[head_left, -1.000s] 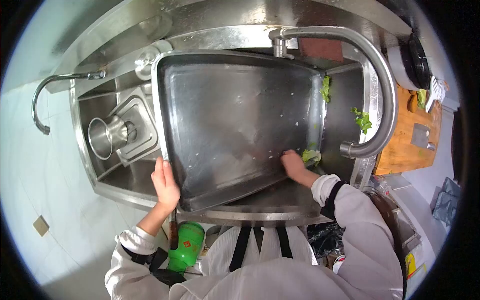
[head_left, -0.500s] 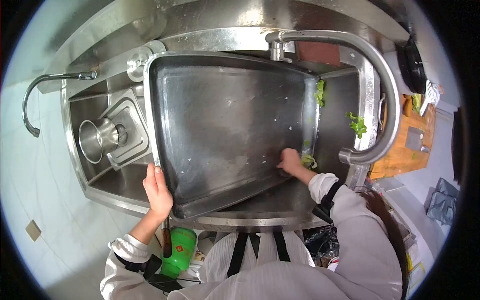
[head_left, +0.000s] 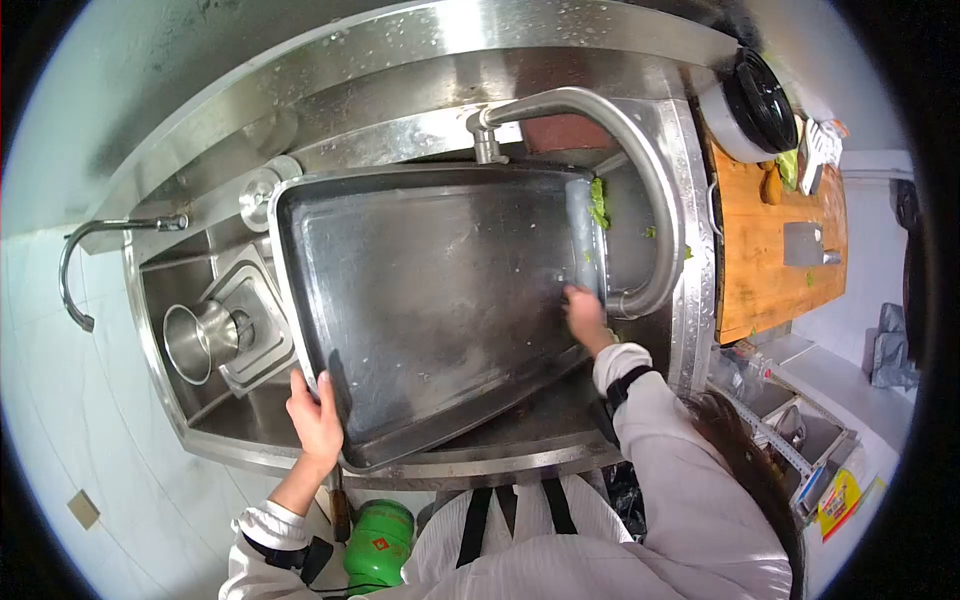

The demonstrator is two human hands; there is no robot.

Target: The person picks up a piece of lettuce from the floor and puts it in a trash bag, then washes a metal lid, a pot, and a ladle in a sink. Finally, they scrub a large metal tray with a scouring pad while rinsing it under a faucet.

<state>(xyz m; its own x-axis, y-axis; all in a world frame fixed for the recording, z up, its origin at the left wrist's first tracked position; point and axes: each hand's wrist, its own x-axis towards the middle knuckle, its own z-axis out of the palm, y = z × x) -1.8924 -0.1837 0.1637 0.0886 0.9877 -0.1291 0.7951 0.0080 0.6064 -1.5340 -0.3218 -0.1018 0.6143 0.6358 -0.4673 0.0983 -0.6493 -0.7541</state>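
Observation:
A large, shallow metal tray (head_left: 440,290), dark and wet, lies tilted across the sink. My left hand (head_left: 318,420) holds its left rim near the front corner, thumb on the inner side. Inside the tray's right end is my right hand (head_left: 586,318), blurred, its fingers curled together at the tray's surface. Anything within those fingers is hidden. Small pale bits are scattered over the tray's bottom. A green leaf scrap (head_left: 599,203) clings to the tray's far right edge.
The curved faucet (head_left: 660,200) arches over the tray's right end. To the left, a metal pot (head_left: 190,345) sits in the side basin beside a steel lid (head_left: 262,310). A cleaver (head_left: 803,244) lies on the wooden board (head_left: 750,290) at right. Below the sink stands a green gas cylinder (head_left: 380,545).
The view has swung to the right, showing more of the wooden board. My right hand has moved slightly farther up along the tray's right end. My left hand still holds the rim.

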